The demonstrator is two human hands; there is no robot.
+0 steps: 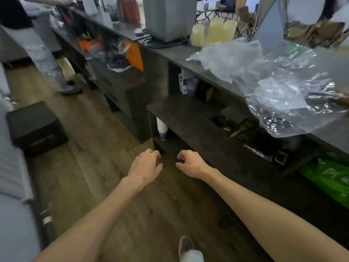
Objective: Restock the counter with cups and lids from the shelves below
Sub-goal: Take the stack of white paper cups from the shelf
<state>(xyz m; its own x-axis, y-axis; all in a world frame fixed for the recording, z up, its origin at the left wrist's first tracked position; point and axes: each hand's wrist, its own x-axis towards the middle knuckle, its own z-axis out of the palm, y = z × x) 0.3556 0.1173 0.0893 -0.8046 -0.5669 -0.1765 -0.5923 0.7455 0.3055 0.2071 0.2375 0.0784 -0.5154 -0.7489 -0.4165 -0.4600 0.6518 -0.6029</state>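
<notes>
A stack of white paper cups (pixel 162 128) hangs mouth-up under the lower shelf (pixel 181 118), at the shelf unit's left end. My left hand (pixel 146 164) and my right hand (pixel 189 163) reach forward side by side over the wooden floor, below and in front of that stack. Both hands hold nothing; the fingers are loosely curled and apart. Crumpled clear plastic wrapping (pixel 283 87) lies on the grey counter (pixel 175 52) at the right. No lids can be made out.
A grey box-shaped machine (pixel 168 17) and pale bottles (pixel 213 32) stand on the counter. Another person's legs (pixel 49 61) are at the far left by the shelves. A black box (pixel 35 127) sits on the floor at left. A green bag (pixel 328 178) lies low at right.
</notes>
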